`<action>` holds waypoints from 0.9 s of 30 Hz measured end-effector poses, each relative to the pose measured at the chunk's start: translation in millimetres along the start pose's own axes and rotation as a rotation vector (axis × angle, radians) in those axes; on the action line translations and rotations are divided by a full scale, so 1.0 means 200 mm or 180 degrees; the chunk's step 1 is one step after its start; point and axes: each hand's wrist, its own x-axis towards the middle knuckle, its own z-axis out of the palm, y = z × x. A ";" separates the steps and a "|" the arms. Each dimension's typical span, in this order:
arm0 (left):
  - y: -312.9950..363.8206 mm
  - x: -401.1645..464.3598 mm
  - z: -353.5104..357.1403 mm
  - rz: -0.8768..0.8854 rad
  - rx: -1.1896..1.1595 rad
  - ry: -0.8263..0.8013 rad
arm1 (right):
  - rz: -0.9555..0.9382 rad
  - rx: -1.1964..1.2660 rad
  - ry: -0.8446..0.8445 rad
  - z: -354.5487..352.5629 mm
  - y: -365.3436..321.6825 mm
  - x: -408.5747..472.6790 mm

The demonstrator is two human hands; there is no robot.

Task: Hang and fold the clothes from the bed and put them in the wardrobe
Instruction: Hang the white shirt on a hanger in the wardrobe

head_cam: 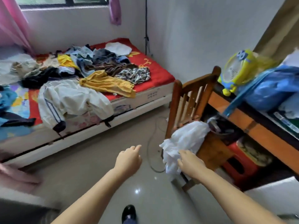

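Observation:
A low bed (142, 101) with a red sheet carries a heap of loose clothes: a cream jacket (71, 99) hanging over the front edge, a mustard top (106, 83), a patterned garment (134, 75) and several dark and blue pieces. A white garment (182, 139) lies bunched on the seat of a wooden chair (192, 97) to the right. My right hand (189, 162) reaches onto the lower part of that white garment, fingers curled into the cloth. My left hand (129, 157) hovers over the floor with loosely curled fingers and holds nothing. No wardrobe is in sight.
A desk (252, 126) at the right holds a yellow toy fan (237, 70) and a blue bag (275, 88); a red stool (239, 165) stands beneath it. A cable (150, 143) loops across the tiled floor between bed and chair. My shoe (128, 212) is at the bottom.

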 end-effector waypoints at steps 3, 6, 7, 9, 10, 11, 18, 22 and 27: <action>0.22 0.13 0.07 0.0351 0.0024 -0.0343 | 0.0461 0.0207 -0.0093 0.06 0.27 -0.04; 0.38 0.31 0.12 0.0549 0.0049 -0.0674 | 0.0833 0.0439 -0.0159 0.09 0.49 -0.01; 0.42 0.37 0.14 0.0582 0.0049 -0.0775 | 0.0958 0.0510 -0.0175 0.10 0.55 0.02; 0.49 0.50 0.16 0.0650 0.0044 -0.0903 | 0.1189 0.0708 -0.0193 0.11 0.66 0.07; 0.53 0.59 0.17 0.0700 0.0051 -0.0940 | 0.1280 0.0812 -0.0191 0.11 0.71 0.10; 0.57 0.68 0.18 0.0753 0.0059 -0.0973 | 0.1350 0.0894 -0.0181 0.11 0.76 0.14; 0.98 1.14 0.33 0.0900 0.0014 -0.1456 | 0.1795 0.1414 -0.0142 0.09 1.11 0.38; 1.25 1.33 0.48 0.0823 -0.0016 -0.1658 | 0.1774 0.1643 -0.0422 0.09 1.34 0.56; 1.47 1.59 0.75 0.0477 -0.0551 -0.1592 | 0.1575 0.2478 -0.0604 0.06 1.65 0.96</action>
